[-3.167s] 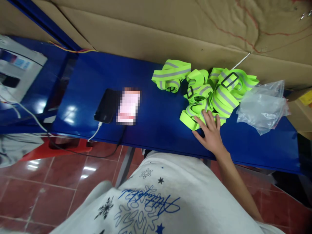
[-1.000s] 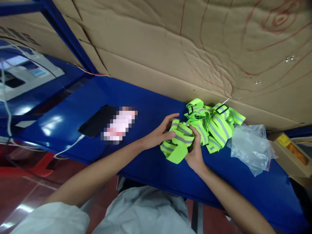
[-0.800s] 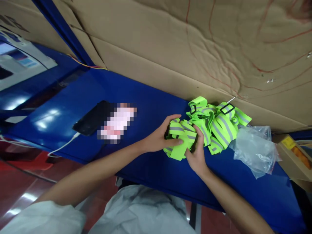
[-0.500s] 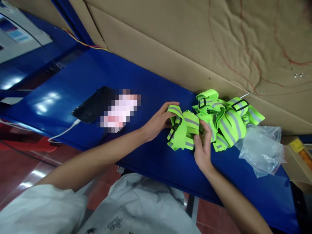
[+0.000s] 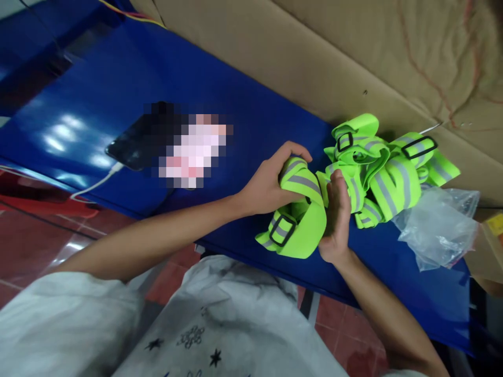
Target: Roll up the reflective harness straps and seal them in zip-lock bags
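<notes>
A person's two bare hands work on a lime-yellow reflective strap bundle (image 5: 316, 222) above the near edge of a blue tabletop (image 5: 251, 99). The left hand (image 5: 271, 180) is curled firmly around the bundle's top and left side. The right hand (image 5: 336, 217) is mostly open, palm turned toward the bundle; whether it touches is unclear. Half a second ago its thumb and fingers gripped that side, so the left hand now seems to carry the hold alone. A broad loop of strap has swung out toward the wearer, and a black slide buckle (image 5: 290, 234) now faces up at the near left. This suggests the bundle is being turned or loosened. Just beyond the right hand lies a pile of matching straps (image 5: 387, 191), with clear plastic bags (image 5: 438, 225) beside it.
</notes>
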Motion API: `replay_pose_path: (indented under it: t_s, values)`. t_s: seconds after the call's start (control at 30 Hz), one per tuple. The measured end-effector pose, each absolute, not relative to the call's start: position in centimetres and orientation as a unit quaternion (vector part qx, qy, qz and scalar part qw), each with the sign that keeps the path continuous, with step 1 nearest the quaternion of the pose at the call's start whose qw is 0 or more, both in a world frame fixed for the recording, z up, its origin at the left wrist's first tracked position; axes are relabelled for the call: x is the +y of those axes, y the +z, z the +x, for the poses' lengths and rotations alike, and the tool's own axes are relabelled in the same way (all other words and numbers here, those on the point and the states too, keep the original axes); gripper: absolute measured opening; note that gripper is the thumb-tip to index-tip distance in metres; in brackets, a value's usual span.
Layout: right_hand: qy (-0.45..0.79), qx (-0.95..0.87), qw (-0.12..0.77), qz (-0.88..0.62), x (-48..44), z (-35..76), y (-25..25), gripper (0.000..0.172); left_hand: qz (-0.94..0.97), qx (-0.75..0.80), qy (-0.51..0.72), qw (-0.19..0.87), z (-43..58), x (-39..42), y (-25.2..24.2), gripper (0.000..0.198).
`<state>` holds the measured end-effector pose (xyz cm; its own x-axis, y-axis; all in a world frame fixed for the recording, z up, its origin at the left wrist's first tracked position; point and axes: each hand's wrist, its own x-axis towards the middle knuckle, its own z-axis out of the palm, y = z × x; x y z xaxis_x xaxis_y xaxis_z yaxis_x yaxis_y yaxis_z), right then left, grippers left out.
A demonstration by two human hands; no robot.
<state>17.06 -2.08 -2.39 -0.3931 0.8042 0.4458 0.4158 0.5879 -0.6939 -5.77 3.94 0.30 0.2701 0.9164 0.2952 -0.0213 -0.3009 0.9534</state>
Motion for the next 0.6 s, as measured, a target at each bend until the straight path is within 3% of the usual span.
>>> replay_pose_path:
  t_s: [0.13, 0.2, 0.27, 0.37, 0.43, 0.6]
  values:
    - [0.165, -0.872, 0.305, -0.345, -2.2, 16.8, -2.0, 0.145, 0.642, 0.361, 0.486, 0.470, -5.1, 3.4, 1.1, 0.050]
    - [0.142, -0.878, 0.310, -0.336, -2.1, 16.7, -1.6, 0.150, 0.623, 0.365, 0.497, 0.482, -4.5, 3.5, 2.0, 0.042]
    - [0.122, -0.872, 0.331, -0.340, -1.8, 16.8, -0.9, 0.137, 0.584, 0.356, 0.484, 0.546, -3.9, 3.8, 3.1, 0.033]
    - [0.092, -0.859, 0.347, -0.364, -1.6, 17.5, 0.6, 0.092, 0.479, 0.316, 0.420, 0.703, -3.8, 4.4, 4.4, 0.017]
    - [0.079, -0.847, 0.361, -0.382, -1.5, 18.3, 1.3, 0.067, 0.400, 0.298, 0.405, 0.767, -4.3, 4.8, 4.8, 0.024]
    - [0.078, -0.839, 0.344, -0.415, -1.7, 19.9, 0.7, 0.049, 0.407, 0.379, 0.449, 0.699, -6.0, 6.3, 4.4, 0.044]
